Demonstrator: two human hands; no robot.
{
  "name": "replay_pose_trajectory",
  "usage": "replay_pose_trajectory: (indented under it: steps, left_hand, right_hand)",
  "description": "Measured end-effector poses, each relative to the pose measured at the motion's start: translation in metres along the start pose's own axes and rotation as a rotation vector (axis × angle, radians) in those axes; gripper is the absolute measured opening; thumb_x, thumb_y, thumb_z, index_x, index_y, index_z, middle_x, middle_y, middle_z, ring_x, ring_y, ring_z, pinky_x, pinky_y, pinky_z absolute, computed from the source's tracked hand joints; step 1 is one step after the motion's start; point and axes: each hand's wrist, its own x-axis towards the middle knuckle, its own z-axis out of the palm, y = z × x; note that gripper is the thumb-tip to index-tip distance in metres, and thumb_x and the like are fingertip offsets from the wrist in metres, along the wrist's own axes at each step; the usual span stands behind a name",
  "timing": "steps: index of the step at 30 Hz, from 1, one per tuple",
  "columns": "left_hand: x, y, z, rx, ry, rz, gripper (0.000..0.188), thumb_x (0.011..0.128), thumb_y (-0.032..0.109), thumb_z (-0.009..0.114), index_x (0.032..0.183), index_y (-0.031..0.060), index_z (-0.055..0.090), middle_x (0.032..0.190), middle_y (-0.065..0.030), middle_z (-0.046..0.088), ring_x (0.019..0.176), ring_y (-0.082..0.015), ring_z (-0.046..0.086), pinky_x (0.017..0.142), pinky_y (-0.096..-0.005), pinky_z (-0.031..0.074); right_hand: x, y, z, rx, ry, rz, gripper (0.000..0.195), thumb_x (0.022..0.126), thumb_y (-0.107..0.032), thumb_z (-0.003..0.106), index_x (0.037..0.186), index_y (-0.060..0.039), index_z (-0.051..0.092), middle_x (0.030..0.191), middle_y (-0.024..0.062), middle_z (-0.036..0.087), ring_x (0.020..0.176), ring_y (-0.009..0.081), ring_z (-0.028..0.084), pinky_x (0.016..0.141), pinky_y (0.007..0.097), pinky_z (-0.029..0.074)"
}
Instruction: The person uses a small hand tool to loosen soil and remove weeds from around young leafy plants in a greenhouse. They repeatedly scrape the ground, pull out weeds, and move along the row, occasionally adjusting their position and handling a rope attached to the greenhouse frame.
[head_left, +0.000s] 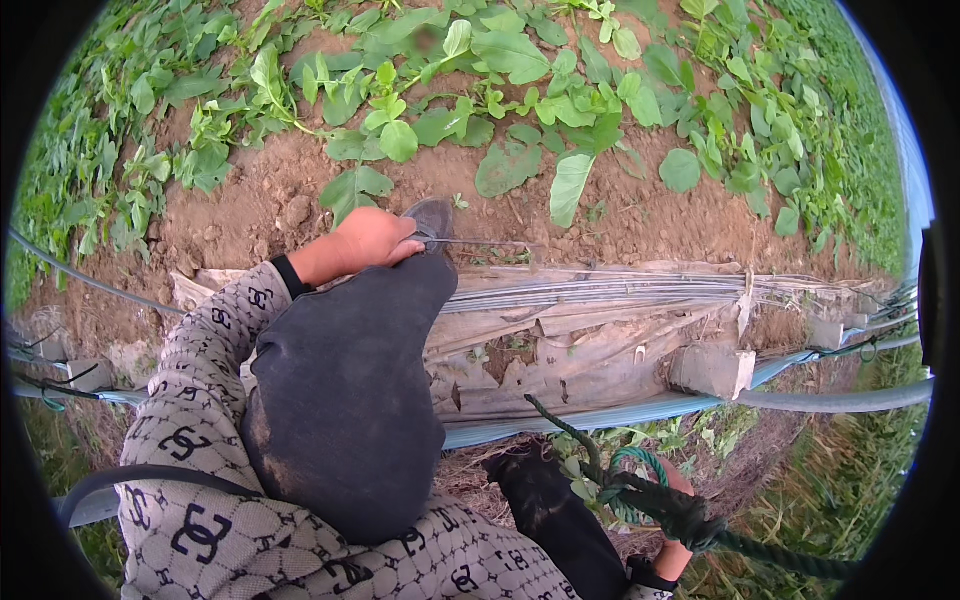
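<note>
My left hand (371, 236) is curled beside the dark shoe (435, 217) on my raised leg. A thin rod (480, 241) runs out of its fingers to the right, over the soil. The dark trouser knee (345, 397) fills the middle of the view. Low on the right, my right hand (679, 480) is partly behind a knotted dark green rope (667, 506), with a lighter green cord (637, 457) looped near its fingers. Whether it grips anything is hidden.
Leafy green plants (510, 56) grow in brown soil ahead. A bundle of thin rods (600, 291) lies along a torn plastic sheet (540, 330). A concrete block (712, 371) stands by blue sheeting (637, 409) and a grey pipe (840, 399). Dry grass covers the ground at lower right.
</note>
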Motion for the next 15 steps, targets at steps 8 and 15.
replay_pose_trajectory:
  steps: [8,15]
  left_hand:
    - [0.024,-0.039,-0.026,-0.326,0.480,-0.274,0.041,0.100,0.039,0.050,0.086,0.0015,0.061,0.075,-0.0220,0.062,0.075,-0.0428,0.060,0.069,-0.0496,0.046]
    - [0.053,-0.083,-0.044,-0.239,0.329,-0.483,0.052,0.098,0.046,0.047,0.086,-0.0014,0.066,0.085,-0.0257,0.066,0.084,-0.0444,0.063,0.077,-0.0522,0.048]
  right_hand:
    - [-0.006,-0.006,0.001,-0.003,-0.009,0.034,0.038,0.090,-0.002,0.064,0.128,0.0036,0.059,0.087,0.0125,0.070,0.076,0.0163,0.065,0.070,0.0300,0.052]
    - [0.004,-0.003,0.004,0.123,-0.050,0.091,0.037,0.091,-0.002,0.063,0.128,0.0037,0.058,0.089,0.0128,0.071,0.076,0.0151,0.065,0.069,0.0290,0.052]
